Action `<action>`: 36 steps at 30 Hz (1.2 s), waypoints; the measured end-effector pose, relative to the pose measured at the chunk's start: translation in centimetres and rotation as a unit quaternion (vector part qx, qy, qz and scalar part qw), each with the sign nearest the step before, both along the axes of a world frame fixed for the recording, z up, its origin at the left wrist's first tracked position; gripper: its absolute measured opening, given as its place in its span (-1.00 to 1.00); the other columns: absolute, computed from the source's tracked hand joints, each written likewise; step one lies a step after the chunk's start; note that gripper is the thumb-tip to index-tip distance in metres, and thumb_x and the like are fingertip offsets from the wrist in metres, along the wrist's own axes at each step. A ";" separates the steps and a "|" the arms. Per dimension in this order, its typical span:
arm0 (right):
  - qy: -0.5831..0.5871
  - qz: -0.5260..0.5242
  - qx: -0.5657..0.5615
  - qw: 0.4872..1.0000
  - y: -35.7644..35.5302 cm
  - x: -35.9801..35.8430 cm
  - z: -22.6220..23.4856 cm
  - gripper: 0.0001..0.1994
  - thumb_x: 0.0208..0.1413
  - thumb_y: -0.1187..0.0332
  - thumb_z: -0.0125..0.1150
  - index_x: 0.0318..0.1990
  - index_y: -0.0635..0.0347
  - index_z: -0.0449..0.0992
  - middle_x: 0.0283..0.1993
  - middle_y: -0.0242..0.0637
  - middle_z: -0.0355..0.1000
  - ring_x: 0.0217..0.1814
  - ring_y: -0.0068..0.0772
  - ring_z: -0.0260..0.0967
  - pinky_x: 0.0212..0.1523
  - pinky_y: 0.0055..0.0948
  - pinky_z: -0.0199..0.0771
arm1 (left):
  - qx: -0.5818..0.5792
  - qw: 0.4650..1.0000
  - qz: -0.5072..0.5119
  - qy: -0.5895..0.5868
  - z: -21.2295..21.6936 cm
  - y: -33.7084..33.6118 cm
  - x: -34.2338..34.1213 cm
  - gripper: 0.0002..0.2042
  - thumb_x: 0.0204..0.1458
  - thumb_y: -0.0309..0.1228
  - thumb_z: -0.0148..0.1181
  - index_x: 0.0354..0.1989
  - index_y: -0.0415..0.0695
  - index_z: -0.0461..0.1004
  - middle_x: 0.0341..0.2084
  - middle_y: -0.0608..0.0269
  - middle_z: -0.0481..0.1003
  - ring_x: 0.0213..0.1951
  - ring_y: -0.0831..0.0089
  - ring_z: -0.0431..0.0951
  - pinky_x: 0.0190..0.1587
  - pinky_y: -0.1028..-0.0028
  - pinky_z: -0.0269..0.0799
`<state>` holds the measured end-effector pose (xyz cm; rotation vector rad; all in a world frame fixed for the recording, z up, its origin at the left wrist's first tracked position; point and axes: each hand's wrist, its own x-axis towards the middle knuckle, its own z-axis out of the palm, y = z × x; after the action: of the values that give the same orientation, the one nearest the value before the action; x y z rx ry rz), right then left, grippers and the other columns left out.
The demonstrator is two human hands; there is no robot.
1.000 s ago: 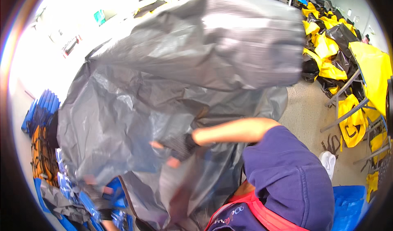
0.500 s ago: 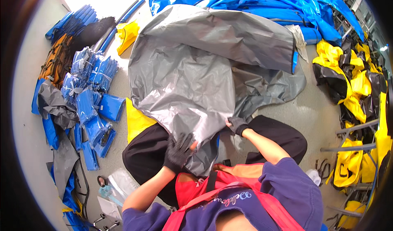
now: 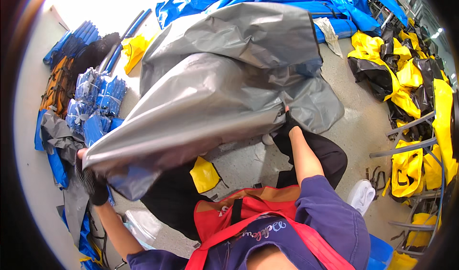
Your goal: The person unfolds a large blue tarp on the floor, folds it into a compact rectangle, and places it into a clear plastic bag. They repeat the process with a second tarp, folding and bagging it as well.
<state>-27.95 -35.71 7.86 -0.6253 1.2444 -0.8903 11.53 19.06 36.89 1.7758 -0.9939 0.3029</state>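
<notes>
A large grey coated sheet spreads in front of my lap, its near edge lifted and pulled taut between my hands. My left hand, in a dark ribbed glove with bare fingertips, is closed on a corner of it far out to the left. Near the middle right, my right hand, in a similar dark glove, grips the sheet's near edge, its fingers partly hidden by the folds. A loose flap hangs below the left grip. Beneath the sheet, a small yellow piece of material lies on the floor between my legs.
Blue plastic-wrapped bundles lie left, beside an orange-brown bag. Blue sheeting is heaped at the far side. Yellow and black material is piled right, near grey metal bars. A white shoe sits by my right leg.
My left hand has swung out to the left with the sheet's edge, stretching it over the blue bundles. My right hand has moved slightly up and right. The small yellow piece has come into view.
</notes>
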 end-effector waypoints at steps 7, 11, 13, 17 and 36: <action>-0.202 -0.109 -0.480 0.847 -1.7 -16.2 16.7 -0.65 0.22 0.16 -0.04 0.01 0.23 0.37 -0.09 -0.22 0.41 -0.06 -0.33 0.34 0.02 -0.30 0.32 | 0.333 0.910 0.049 0.241 3.0 12.7 0.6 -0.64 0.10 -0.41 0.02 0.09 -0.17 0.38 -0.08 0.17 0.49 -0.14 0.33 0.51 -0.06 0.37 0.39; 0.102 -0.232 -0.496 0.830 5.2 -36.0 23.9 -0.56 0.18 0.07 -0.05 0.05 0.23 0.33 -0.02 -0.18 0.35 0.01 -0.30 0.26 0.07 -0.27 0.26 | 0.712 0.655 -0.250 -0.028 5.5 4.7 6.2 -0.55 0.07 -0.23 0.07 0.06 -0.29 0.36 -0.07 -0.03 0.45 -0.11 0.14 0.50 -0.02 0.35 0.39; 0.257 -0.268 -0.446 0.814 10.4 -43.6 26.4 -0.52 0.16 0.03 -0.05 0.07 0.22 0.31 0.01 -0.16 0.32 0.05 -0.28 0.23 0.10 -0.26 0.23 | 0.479 0.750 -0.256 -0.377 8.2 -5.6 8.8 -0.48 0.05 -0.14 0.09 0.05 -0.35 0.34 -0.06 -0.13 0.44 -0.09 0.04 0.49 0.00 0.34 0.40; 0.510 -0.270 -0.290 0.763 17.8 -51.6 30.9 -0.43 0.12 -0.06 -0.06 0.12 0.21 0.27 0.08 -0.12 0.26 0.13 -0.25 0.15 0.15 -0.24 0.16 | 0.229 0.824 -0.128 -0.501 5.8 -32.1 4.7 -0.45 0.05 -0.13 0.09 0.07 -0.36 0.32 -0.03 -0.17 0.41 -0.06 0.01 0.47 0.02 0.33 0.39; 0.521 0.380 -0.530 0.551 -9.7 22.0 34.6 -0.03 -0.13 -0.47 -0.11 0.32 0.07 0.08 0.33 0.00 0.08 0.40 -0.05 -0.03 0.35 -0.19 -0.04 | 0.612 0.725 -0.286 -0.137 -11.6 6.1 20.9 -0.49 0.09 -0.30 0.01 0.23 -0.18 0.20 0.14 -0.12 0.28 0.08 0.09 0.38 0.08 0.29 0.32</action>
<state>-5.99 -45.38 42.42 -2.7655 1.0207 -0.3255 32.43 25.11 25.28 2.4029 -2.2123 -0.6997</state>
